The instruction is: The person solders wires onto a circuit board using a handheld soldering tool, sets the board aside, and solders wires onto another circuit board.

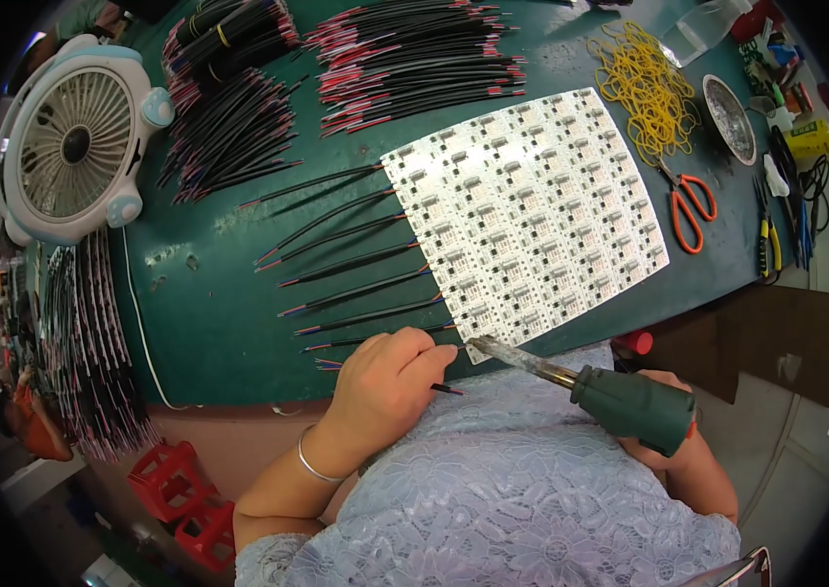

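Observation:
My left hand point(380, 382) is closed at the near-left corner of a white panel of small circuit boards point(532, 225). It pinches a thin black-sleeved cable point(448, 389), whose dark end pokes out below the fingers. My right hand point(667, 452) wraps round the green handle of a soldering iron point(634, 409), which partly hides the fingers. The iron's tip reaches that same corner, right beside my left fingertips; exact contact is too small to tell. Several black cables point(351, 249) run leftward from the panel's left edge, their coloured wire ends on its boards.
Piles of black cables point(414, 68) lie at the back, with bundles point(228, 137) beside them. A white-and-blue fan point(77, 147) stands at left. Orange-handled scissors point(693, 210), yellow bands point(641, 88) and a metal bowl point(729, 117) are at right. Red stools point(175, 479) stand below the table.

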A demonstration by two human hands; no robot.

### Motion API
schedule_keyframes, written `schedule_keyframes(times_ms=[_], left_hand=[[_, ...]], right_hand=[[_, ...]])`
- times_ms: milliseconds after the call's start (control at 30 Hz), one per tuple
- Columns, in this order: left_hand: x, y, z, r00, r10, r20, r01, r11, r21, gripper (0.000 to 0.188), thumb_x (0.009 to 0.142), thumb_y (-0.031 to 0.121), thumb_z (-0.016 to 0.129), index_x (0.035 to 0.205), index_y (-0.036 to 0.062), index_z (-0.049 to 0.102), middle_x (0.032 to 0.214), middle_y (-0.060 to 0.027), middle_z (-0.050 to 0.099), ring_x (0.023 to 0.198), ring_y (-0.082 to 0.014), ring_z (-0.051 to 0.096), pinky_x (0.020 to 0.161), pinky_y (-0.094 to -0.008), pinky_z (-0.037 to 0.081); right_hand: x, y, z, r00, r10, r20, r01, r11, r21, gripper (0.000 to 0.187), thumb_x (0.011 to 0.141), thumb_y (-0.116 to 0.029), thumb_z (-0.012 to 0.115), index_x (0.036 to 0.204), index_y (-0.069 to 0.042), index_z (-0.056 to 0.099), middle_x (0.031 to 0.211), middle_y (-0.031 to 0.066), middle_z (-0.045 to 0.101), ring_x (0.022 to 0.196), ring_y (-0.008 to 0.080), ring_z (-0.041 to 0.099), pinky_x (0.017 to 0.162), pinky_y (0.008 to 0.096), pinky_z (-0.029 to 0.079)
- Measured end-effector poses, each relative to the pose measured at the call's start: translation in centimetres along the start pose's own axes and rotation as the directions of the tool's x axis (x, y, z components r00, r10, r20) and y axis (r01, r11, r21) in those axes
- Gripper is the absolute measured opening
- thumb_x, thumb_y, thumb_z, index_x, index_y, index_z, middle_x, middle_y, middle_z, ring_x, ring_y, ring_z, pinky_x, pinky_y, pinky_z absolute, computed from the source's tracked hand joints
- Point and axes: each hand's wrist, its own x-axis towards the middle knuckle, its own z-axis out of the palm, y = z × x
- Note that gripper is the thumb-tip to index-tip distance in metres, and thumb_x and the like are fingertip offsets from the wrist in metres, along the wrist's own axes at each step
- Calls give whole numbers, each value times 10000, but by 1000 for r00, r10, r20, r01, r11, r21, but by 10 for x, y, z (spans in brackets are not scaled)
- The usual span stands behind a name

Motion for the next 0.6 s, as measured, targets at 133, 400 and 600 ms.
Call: schedule_keyframes(times_ms=[133, 400, 600], left_hand=[[0, 1, 0, 1000, -4, 4, 4, 1000, 5, 288, 576, -20, 685, 851, 55, 645, 731, -46, 552, 605, -198, 548, 535, -303, 451], [3, 2, -1, 1000, -13, -22, 13, 1000, -8, 235, 602, 9, 711, 815, 96, 665, 716, -24, 562, 605, -193, 552, 546, -306, 444], [4, 0, -2, 1000, -11, -9, 11, 998, -57, 208, 609, 25, 716, 795, 103, 666, 703, -17, 564, 603, -185, 552, 545, -304, 438]], right_hand=[[3, -4, -8, 997, -49, -51, 50, 999, 19, 204, 649, -90, 642, 849, -62, 663, 881, 74, 662, 742, 262, 615, 653, 354, 491], [-2, -6, -4, 992, 122, -41, -116, 985, 124, 206, 731, -93, 612, 925, -41, 654, 941, 87, 663, 825, 266, 622, 784, 382, 456], [-11, 5, 3, 991, 132, 33, -136, 980, 145, 320, 617, -129, 696, 933, -82, 670, 997, 83, 659, 906, 293, 612, 798, 371, 488]])
